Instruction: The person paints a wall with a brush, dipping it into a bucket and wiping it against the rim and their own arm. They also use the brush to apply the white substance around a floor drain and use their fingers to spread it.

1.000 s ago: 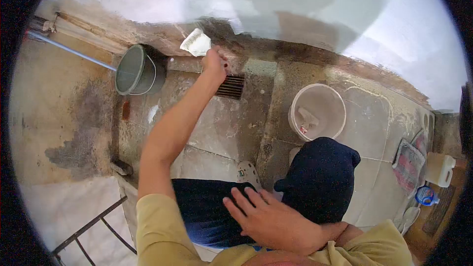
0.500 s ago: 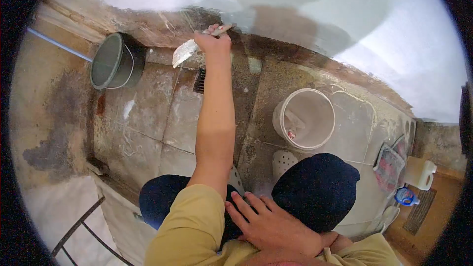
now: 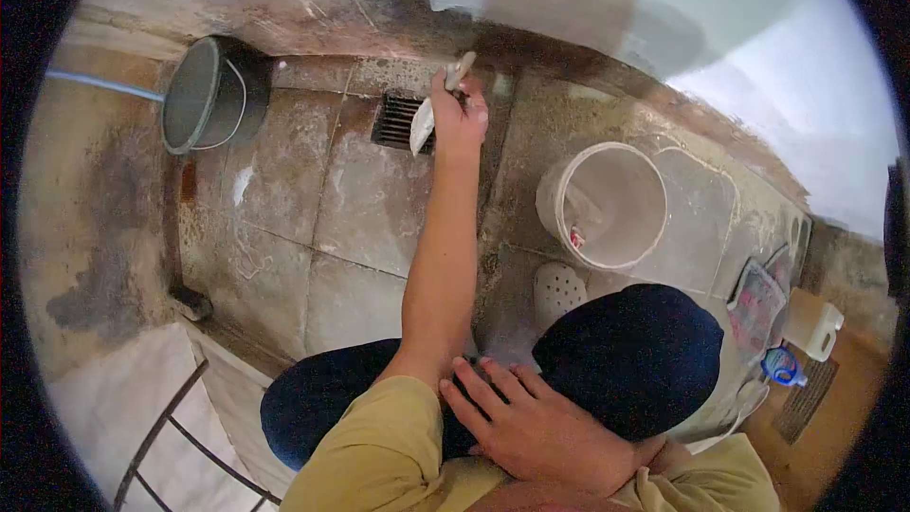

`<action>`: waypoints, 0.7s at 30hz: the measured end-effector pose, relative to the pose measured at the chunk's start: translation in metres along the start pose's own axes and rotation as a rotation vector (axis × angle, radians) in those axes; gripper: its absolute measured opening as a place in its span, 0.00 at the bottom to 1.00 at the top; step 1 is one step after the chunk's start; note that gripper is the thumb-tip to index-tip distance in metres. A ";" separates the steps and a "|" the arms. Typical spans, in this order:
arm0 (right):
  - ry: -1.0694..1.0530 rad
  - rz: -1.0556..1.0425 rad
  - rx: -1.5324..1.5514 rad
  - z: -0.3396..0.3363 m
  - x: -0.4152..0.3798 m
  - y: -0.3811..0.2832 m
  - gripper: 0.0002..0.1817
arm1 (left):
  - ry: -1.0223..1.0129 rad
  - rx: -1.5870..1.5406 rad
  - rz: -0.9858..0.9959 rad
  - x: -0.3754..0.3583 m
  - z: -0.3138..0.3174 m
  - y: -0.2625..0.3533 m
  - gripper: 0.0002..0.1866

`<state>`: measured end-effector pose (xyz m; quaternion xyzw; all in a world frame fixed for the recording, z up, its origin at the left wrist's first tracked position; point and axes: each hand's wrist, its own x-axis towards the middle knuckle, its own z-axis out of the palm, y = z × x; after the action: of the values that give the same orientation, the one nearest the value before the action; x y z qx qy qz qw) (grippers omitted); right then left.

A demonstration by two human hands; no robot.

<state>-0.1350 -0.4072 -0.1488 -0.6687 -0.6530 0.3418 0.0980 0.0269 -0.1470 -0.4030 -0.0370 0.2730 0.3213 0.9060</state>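
Bare, stained floor tiles (image 3: 360, 218) run up to a wall whose lower band is dark and rough, with fresh pale plaster (image 3: 758, 47) spread above it. The left hand (image 3: 460, 118) is stretched out at arm's length, its fingers clenched round the handle of a putty knife (image 3: 424, 123), whose coated blade now hangs downward just over the floor drain (image 3: 396, 120).

Half a second ago the same blade lay higher and further left, pressed against the dark strip of wall; a second ago it was lifted, loaded white, near the grey bucket (image 3: 194, 95). So the stroke along the base of the wall looks finished and the tool has come off the surface. Whether any filler is left on the blade is hard to tell at this distance.

The right hand (image 3: 536, 427) stays where it was, fingers spread flat and relaxed on the dark trouser knee, holding nothing. A white pail (image 3: 607, 204) stands well to the right of the knife, and a white clog (image 3: 557, 291) lies just below it.
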 end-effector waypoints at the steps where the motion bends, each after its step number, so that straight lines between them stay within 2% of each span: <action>1: 0.003 -0.018 0.012 0.000 0.000 0.000 0.36 | -0.059 -0.048 -0.091 0.005 0.000 0.002 0.13; 2: 0.006 0.001 0.032 0.001 -0.001 -0.002 0.36 | -0.110 -0.098 -0.186 0.004 0.000 0.002 0.12; 5: 0.065 0.010 0.061 0.006 -0.005 -0.005 0.34 | -0.137 -0.239 -0.277 -0.003 0.008 -0.006 0.12; 6: 0.088 -0.001 0.046 0.008 -0.005 -0.006 0.32 | -0.221 -0.205 -0.287 -0.003 0.009 -0.009 0.09; 7: 0.111 -0.016 0.027 0.010 -0.006 -0.007 0.31 | -0.221 -0.201 -0.292 -0.008 0.010 -0.013 0.09; 11: 0.090 -0.040 0.034 0.009 -0.011 -0.009 0.29 | -0.110 -0.043 -0.177 -0.035 0.011 -0.044 0.09; 13: 0.075 -0.035 0.064 0.009 -0.013 -0.010 0.27 | -0.185 0.155 -0.283 -0.048 0.010 -0.057 0.09; 14: 0.074 -0.038 0.054 0.009 -0.015 -0.011 0.27 | -0.193 0.150 -0.279 -0.063 0.018 -0.066 0.09; 16: 0.083 -0.017 0.023 0.009 -0.017 -0.012 0.27 | 0.057 0.550 -0.108 -0.096 0.043 -0.082 0.08; 17: 0.082 -0.019 0.019 0.009 -0.018 -0.013 0.27 | 0.054 0.548 -0.105 -0.101 0.041 -0.090 0.08; 19: 0.079 -0.019 -0.006 0.009 -0.018 -0.013 0.27 | -0.062 1.010 0.251 -0.109 0.040 -0.100 0.14; 20: 0.079 -0.022 -0.010 0.011 -0.019 -0.013 0.27 | -0.109 1.085 0.400 -0.116 0.039 -0.104 0.15; 21: 0.087 -0.026 -0.019 0.011 -0.020 -0.013 0.27 | -0.112 1.082 0.404 -0.120 0.040 -0.105 0.15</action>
<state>-0.1500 -0.4276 -0.1436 -0.6751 -0.6600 0.3051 0.1244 0.0319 -0.2878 -0.3185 0.5013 0.3519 0.3040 0.7297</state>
